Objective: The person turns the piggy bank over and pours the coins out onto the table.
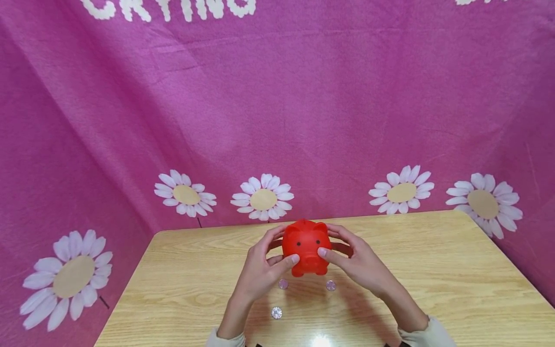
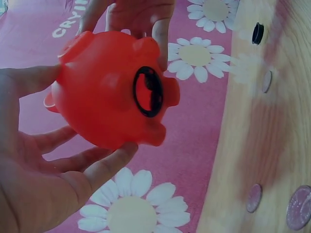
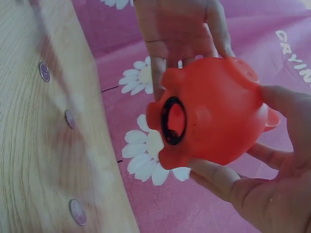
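Observation:
A red piggy bank (image 1: 306,250) is held up off the wooden table, its face toward the head camera. My left hand (image 1: 259,272) grips one side, thumb by the snout and fingers round the flank. On the other side my right hand (image 1: 363,266) grips it the same way. Both wrist views show a black-rimmed round opening (image 3: 174,120) in its belly, between the feet; something dark shows inside. Below it lie two coins (image 1: 283,284), one at each side, and another coin (image 1: 276,313) sits nearer the front. A small black round plug (image 2: 258,33) is on the table.
The light wooden table (image 1: 186,289) ends at a pink cloth (image 1: 303,120) printed with white daisies, which hangs behind it and along the sides.

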A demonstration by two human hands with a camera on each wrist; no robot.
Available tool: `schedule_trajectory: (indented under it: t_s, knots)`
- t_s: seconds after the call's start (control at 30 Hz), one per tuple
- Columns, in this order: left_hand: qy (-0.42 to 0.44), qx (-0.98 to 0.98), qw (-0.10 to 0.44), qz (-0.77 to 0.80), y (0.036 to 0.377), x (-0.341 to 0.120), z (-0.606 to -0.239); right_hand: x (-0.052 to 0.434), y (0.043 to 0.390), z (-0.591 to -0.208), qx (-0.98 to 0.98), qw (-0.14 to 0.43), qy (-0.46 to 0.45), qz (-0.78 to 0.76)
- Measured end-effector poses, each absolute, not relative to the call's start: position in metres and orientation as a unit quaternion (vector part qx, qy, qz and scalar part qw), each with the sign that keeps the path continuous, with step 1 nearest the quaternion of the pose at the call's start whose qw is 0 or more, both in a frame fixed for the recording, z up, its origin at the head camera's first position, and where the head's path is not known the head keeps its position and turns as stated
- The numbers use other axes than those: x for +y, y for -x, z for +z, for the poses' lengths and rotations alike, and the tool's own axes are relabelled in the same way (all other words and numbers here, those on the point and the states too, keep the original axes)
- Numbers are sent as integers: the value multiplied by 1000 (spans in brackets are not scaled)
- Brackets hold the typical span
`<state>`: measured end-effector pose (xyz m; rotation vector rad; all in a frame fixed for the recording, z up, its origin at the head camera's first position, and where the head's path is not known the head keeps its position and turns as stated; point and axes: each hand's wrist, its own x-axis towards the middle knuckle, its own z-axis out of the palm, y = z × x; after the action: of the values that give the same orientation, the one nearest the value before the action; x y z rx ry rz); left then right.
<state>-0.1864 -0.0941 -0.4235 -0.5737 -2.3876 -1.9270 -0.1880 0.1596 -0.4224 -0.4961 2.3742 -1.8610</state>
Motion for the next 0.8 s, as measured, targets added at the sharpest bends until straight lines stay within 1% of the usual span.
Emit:
schedule_trajectory:
  t_s: [0.2,0.33,0.5,0.6,0.8]
  knots:
    - [158,-808,-21,-567,190,-95,-428,161,191,-426,773,86,151,-610]
    - [148,-819,-32,-554,191,-95,-429,162,193,-427,770,100,151,-612]
    - [150,-814,-24,-561,193,-94,-429,164,196,-427,760,99,164,-621]
    - [159,-808,-19,-567,196,-93,-431,164,197,-429,764,94,156,-619]
    - [178,-780,-34,-598,195,-97,-440,165,192,-440,786,69,153,-596]
